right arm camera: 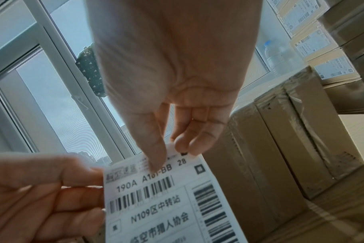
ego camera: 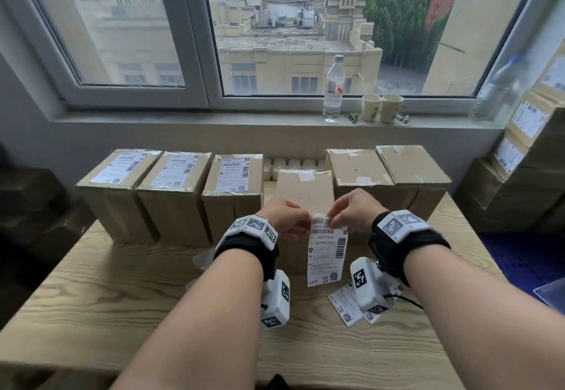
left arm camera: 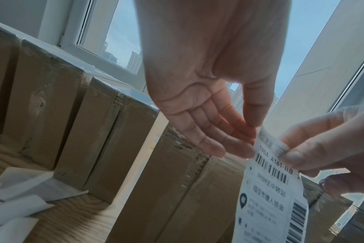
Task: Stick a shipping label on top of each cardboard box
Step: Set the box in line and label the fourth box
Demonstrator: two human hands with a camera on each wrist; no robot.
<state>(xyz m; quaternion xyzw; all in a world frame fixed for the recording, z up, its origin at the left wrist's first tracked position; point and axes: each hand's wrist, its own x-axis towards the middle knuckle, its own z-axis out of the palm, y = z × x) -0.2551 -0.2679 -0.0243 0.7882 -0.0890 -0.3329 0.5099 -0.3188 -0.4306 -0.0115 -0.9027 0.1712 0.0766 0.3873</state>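
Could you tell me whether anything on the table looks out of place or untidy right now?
Mostly tidy. Crumpled white backing sheets lie loose on the table by the labelled boxes, and spare labels are scattered under the right hand. The middle box sits forward of the row.

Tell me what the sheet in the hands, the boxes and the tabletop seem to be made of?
The white printed shipping label looks like thin matte paper: it hangs limp and light glows through it. The brown boxes look like corrugated cardboard sealed with glossy clear tape, with fluted edges in the left wrist view. The pale tabletop shows wood grain; solid wood or laminate, I cannot tell.
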